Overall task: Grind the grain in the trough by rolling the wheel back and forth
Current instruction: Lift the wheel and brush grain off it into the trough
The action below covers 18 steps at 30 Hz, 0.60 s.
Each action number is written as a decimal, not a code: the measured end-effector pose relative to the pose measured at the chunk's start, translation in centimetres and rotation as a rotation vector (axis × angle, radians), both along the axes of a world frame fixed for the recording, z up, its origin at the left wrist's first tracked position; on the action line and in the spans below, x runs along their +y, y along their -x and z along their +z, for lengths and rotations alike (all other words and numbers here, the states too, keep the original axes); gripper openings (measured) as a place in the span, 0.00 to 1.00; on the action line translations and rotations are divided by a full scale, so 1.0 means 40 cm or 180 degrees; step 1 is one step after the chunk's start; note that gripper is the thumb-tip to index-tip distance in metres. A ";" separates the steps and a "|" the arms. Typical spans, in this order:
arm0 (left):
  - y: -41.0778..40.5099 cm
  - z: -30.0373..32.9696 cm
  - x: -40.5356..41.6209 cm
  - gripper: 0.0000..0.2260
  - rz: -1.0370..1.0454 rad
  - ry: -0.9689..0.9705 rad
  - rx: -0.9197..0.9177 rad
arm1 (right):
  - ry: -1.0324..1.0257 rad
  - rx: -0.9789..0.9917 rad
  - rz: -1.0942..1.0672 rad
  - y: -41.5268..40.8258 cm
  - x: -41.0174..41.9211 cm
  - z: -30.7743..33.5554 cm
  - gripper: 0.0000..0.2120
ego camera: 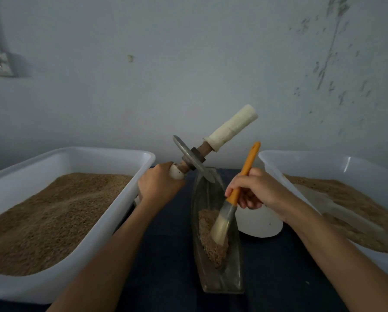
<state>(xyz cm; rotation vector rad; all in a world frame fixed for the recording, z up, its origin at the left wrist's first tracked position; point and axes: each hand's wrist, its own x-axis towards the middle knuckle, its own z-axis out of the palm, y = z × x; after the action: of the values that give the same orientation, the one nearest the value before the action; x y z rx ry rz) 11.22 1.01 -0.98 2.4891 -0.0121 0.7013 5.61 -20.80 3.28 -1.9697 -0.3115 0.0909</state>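
Note:
A narrow boat-shaped metal trough lies lengthwise on the dark table between my arms. A small heap of tan grain lies inside it. My left hand grips the near white-wrapped handle of the grinding wheel. The metal disc is tilted, with its lower edge at the trough's far end and the other wrapped handle pointing up to the right. My right hand holds an orange-handled brush, whose pale bristles touch the grain.
A large white tub full of tan grain stands at the left. Another white tub with grain stands at the right. A white round dish sits beside the trough under my right wrist. A wall rises close behind.

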 end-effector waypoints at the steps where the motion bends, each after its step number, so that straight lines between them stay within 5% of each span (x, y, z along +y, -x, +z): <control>1: 0.000 -0.001 -0.001 0.05 -0.0005 -0.0018 0.0009 | 0.0092 0.0114 0.0105 0.004 0.001 -0.003 0.12; 8: -0.003 -0.003 -0.008 0.07 -0.0030 -0.0195 0.0069 | 0.0474 0.0451 0.0523 0.008 0.020 -0.026 0.10; 18: 0.000 -0.006 -0.004 0.05 -0.0143 -0.0083 0.0078 | 0.0495 -0.0502 -0.0397 -0.003 0.040 -0.056 0.08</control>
<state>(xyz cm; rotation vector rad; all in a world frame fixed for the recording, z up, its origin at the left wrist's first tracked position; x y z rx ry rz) 11.23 0.86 -1.20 2.5140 -0.0684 0.6557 5.72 -19.22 1.03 -2.1508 -0.2903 -0.1247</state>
